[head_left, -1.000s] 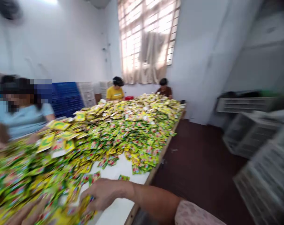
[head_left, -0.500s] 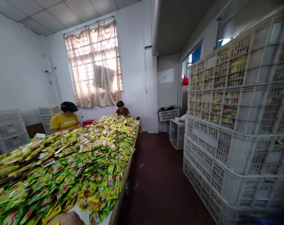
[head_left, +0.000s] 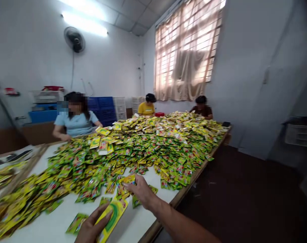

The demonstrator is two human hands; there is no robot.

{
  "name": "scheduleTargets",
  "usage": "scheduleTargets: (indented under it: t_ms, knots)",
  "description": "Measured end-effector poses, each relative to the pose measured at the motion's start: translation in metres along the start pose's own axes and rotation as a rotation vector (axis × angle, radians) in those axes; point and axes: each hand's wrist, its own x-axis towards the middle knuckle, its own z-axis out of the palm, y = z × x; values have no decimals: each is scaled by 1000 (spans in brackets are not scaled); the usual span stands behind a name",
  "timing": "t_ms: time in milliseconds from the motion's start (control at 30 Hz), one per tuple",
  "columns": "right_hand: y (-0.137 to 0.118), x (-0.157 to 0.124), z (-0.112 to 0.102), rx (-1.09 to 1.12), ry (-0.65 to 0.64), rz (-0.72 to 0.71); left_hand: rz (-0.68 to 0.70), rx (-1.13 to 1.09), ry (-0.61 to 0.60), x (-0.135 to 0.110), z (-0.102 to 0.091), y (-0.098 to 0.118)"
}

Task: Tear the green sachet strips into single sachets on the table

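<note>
Near the bottom of the view, my left hand (head_left: 94, 224) is closed on a long yellow packet (head_left: 114, 217) with a green curved design, held tilted over the white tabletop (head_left: 128, 222). Just ahead and to the right, my right hand (head_left: 142, 191) pinches a small yellow sachet (head_left: 128, 180) between thumb and fingers. Loose green sachets (head_left: 77, 222) lie beside the left hand, and another green sachet (head_left: 152, 189) lies by the right. A broad heap of green and yellow sachets (head_left: 143, 148) rises ahead of both hands.
Yellow packets (head_left: 103, 143) lie on the heap. Three people sit around the table: one in light blue (head_left: 79, 123), one in yellow (head_left: 146, 108), one in dark clothing (head_left: 202, 108). The table's wooden edge (head_left: 187, 189) runs along the right, above a dark floor (head_left: 231, 202).
The view has swung left, and the stacked white crates have left it. Both hands now show, where only part of one hand showed at the bottom edge before.
</note>
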Motion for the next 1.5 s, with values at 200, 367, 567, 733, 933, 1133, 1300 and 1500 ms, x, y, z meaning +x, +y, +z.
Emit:
scheduleTargets:
  t_ms: [200,367,567,733,933,1133,1300,1500]
  knots:
    - [-6,-2,12,52,69,-81,63,-424,126,-19,-8,8]
    - [-29,-17,15,-399,-364,-230,-40,-639,62,-33,-12,5]
    - [-11,-25,32,-658,-327,-206,-59,-462,-138,-54,-11,-10]
    - [-1,-14,40,-549,-277,-127,45,-197,-169,-56,-18,-11]
    - [-6,10,41,-629,-416,-90,79,-136,-193,-47,-27,-14]
    - [-6,28,43,-901,-631,-156,68,-157,-200,-45,-33,-19]
    - [-2,39,58,-947,-742,-301,7,-149,-248,-36,-35,-16]
    - [18,33,60,-893,-715,-349,-86,-225,-225,-25,-35,-21]
